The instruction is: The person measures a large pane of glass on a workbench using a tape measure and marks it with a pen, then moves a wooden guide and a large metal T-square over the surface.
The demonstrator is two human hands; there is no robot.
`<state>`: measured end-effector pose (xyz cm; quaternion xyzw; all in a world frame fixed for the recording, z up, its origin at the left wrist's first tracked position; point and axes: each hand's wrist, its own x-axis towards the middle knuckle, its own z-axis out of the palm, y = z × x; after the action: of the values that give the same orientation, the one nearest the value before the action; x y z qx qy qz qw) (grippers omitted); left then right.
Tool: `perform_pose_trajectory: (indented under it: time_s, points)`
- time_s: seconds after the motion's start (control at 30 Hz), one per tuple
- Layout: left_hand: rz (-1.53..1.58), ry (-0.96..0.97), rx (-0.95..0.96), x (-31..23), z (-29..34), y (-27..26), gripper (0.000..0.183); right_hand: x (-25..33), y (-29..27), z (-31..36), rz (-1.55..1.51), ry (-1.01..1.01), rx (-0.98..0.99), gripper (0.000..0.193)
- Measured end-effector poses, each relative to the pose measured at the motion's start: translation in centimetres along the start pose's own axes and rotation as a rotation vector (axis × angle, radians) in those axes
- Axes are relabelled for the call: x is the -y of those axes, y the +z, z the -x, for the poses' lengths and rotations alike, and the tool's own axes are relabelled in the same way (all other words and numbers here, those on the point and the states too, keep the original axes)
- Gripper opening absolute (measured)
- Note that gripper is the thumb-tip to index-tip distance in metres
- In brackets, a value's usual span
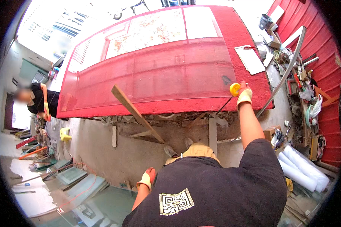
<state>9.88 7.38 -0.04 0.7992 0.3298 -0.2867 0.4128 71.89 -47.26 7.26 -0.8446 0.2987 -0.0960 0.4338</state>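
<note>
My right hand (245,94), in a red glove with a pale cuff, reaches over the table's near right corner. It grips a round yellow tape measure (235,89), and a thin dark strip slants from there past the table edge. Beneath lies a large clear glass sheet (159,75) on the red-covered table (250,81), its right corner close to the tape measure. My left hand (148,176), gloved alike, hangs low beside my body, away from the table. Its fingers are bunched and partly hidden, so I cannot tell what they hold, if anything.
A wooden strip (132,108) leans against the table's near edge. White papers (250,59) lie on its right side. Another person (41,96) stands at the far left end. Glass panes (83,185) lie behind me on the left; white rolls (303,168) lie on the right.
</note>
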Motion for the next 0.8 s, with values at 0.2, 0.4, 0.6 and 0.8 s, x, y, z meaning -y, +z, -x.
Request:
perform_pose_trajectory:
  time_s: [0.2,0.4,0.6,0.8]
  points:
    - [0.036,0.121,-0.146,-13.6,-3.3,-5.5,0.053,-1.2,-1.1,-6.4,0.000,0.178,-0.338,0.064]
    - [-0.071,0.504,-0.332,-31.2,-9.9,-8.1,0.039,0.2,-3.0,-4.4,0.275,-0.236,-0.256,0.050]
    - [-0.314,0.917,-0.760,-44.3,-19.7,-9.5,0.038,-2.5,0.1,-2.5,0.615,-0.523,-0.333,0.037]
    - [-0.519,0.730,-0.984,-46.7,-24.9,-8.9,0.042,-1.1,-0.3,-0.8,0.606,-0.507,-0.271,0.037]
